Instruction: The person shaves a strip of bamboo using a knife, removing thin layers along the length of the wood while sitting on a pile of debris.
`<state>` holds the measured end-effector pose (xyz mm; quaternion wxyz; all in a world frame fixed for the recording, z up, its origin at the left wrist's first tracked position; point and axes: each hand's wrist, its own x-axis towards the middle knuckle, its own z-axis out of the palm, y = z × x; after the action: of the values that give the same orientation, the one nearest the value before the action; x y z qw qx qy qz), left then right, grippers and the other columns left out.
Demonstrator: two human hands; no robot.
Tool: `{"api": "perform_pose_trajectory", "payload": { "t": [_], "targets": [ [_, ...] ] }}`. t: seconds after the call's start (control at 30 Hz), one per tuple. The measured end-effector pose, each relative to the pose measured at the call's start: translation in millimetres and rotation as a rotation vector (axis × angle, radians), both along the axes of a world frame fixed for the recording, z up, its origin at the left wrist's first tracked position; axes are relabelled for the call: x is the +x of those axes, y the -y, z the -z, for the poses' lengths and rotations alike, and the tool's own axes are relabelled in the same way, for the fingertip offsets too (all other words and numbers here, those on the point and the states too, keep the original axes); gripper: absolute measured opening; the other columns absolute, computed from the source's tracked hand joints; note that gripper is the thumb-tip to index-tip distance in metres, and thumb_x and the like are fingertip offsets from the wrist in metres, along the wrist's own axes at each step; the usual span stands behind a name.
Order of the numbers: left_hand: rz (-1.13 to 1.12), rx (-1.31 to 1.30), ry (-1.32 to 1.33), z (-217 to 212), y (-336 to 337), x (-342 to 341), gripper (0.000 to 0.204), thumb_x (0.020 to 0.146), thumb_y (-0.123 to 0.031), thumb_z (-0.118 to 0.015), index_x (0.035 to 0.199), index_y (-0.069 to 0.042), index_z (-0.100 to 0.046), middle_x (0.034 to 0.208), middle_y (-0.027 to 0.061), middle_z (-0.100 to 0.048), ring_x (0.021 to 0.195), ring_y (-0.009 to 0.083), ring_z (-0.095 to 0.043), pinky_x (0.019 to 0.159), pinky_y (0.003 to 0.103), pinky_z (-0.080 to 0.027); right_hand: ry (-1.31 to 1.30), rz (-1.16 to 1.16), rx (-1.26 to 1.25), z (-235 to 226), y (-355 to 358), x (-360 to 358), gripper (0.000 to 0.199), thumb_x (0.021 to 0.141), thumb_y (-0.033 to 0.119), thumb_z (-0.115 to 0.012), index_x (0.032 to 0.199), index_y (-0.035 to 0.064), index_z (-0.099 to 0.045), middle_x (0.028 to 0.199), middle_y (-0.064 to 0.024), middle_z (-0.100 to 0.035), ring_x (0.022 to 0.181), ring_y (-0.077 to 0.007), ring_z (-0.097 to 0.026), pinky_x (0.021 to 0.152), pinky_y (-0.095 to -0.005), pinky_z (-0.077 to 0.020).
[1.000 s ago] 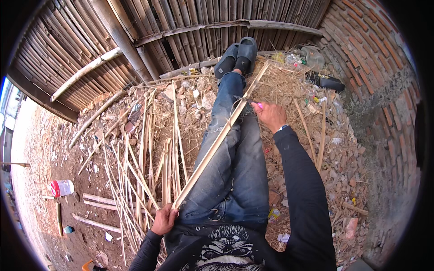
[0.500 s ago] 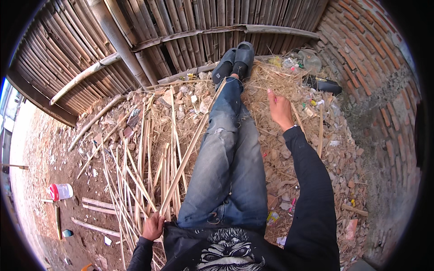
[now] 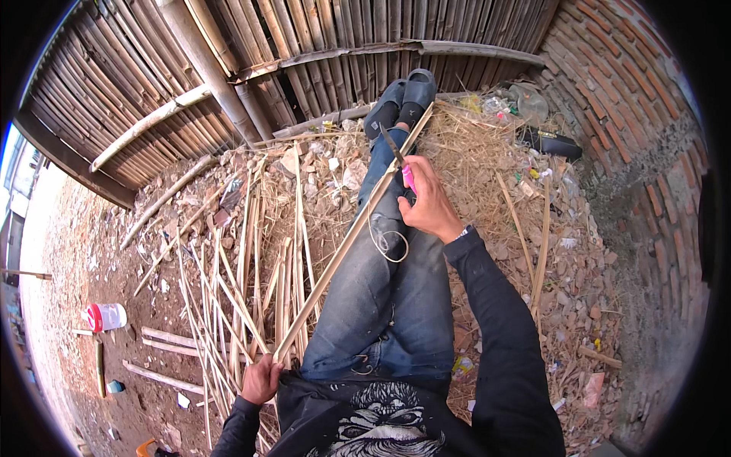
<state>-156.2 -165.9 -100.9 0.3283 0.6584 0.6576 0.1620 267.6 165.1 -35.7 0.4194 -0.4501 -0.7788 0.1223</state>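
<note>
Across my outstretched legs [image 3: 365,282] runs a long bamboo strip [image 3: 329,272], slanting from my left hip up toward my shoes. Its near end is in my left hand [image 3: 262,379], fingers closed round it. Over my shins, my right hand [image 3: 429,199] grips a knife [image 3: 393,147] by its pink handle. The dark blade crosses the strip near its far part and seems to touch it. A thin curled shaving [image 3: 398,257] hangs from there over my knee.
Many split bamboo strips [image 3: 244,297] lie to the left of my legs. A bamboo wall [image 3: 320,76] stands beyond my feet, a brick wall [image 3: 647,183] at the right. Rubble, straw and litter cover the ground. A red-lidded white tub [image 3: 106,317] lies far left.
My right hand has swung left from beside my shins onto the strip, and the knife now shows. The strip's far end has shifted right. A curled shaving now hangs at the blade.
</note>
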Motion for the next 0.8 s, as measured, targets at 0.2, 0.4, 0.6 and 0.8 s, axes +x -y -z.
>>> {"api": "perform_pose_trajectory", "payload": {
  "t": [0.2, 0.4, 0.6, 0.8],
  "targets": [
    [0.071, 0.055, -0.026, 2.2, 1.0, -5.2, 0.024, 0.099, -0.020, -0.067, 0.089, -0.003, -0.053, 0.065, 0.0257, -0.056, 0.065, 0.0502, -0.061, 0.055, 0.052, -0.045, 0.176, -0.251, -0.175, 2.9, -15.5, 4.0, 0.042, 0.086, 0.007, -0.069, 0.125, -0.0018, -0.056, 0.119, -0.0217, -0.061, 0.112, -0.0429, -0.060, 0.105, -0.0475, -0.0471],
    [0.096, 0.058, -0.064, -2.7, -3.0, -18.0, 0.023, 0.098, -0.020, -0.067, 0.090, -0.003, -0.054, 0.063, 0.0247, -0.056, 0.062, 0.0497, -0.062, 0.053, 0.053, -0.046, 0.345, -0.268, -0.041, 14.7, -42.4, 2.0, 0.029, 0.095, 0.016, -0.072, 0.109, -0.0040, -0.057, 0.097, -0.0235, -0.069, 0.098, -0.0421, -0.068, 0.092, -0.0458, -0.0546],
    [0.182, 0.041, -0.185, -7.8, -2.6, -38.0, 0.023, 0.097, -0.023, -0.069, 0.104, -0.004, -0.059, 0.063, 0.0207, -0.062, 0.062, 0.0452, -0.066, 0.055, 0.051, -0.052, -0.102, -0.348, -0.512, 11.3, -53.7, -1.6, 0.012, 0.100, 0.005, -0.062, 0.096, 0.0017, -0.051, 0.078, -0.0170, -0.070, 0.063, -0.0216, -0.070, 0.058, -0.0355, -0.0567],
    [0.212, 0.013, -0.220, 12.8, -2.4, -54.8, 0.026, 0.096, -0.024, -0.068, 0.108, -0.002, -0.059, 0.064, 0.0214, -0.063, 0.063, 0.0447, -0.067, 0.057, 0.053, -0.052, -0.805, -0.226, -1.049, 34.3, -58.8, 14.7, 0.026, 0.098, 0.001, -0.065, 0.089, 0.0143, -0.044, 0.073, -0.0094, -0.061, 0.047, -0.0060, -0.042, 0.041, -0.0229, -0.0321]
  ]
}}
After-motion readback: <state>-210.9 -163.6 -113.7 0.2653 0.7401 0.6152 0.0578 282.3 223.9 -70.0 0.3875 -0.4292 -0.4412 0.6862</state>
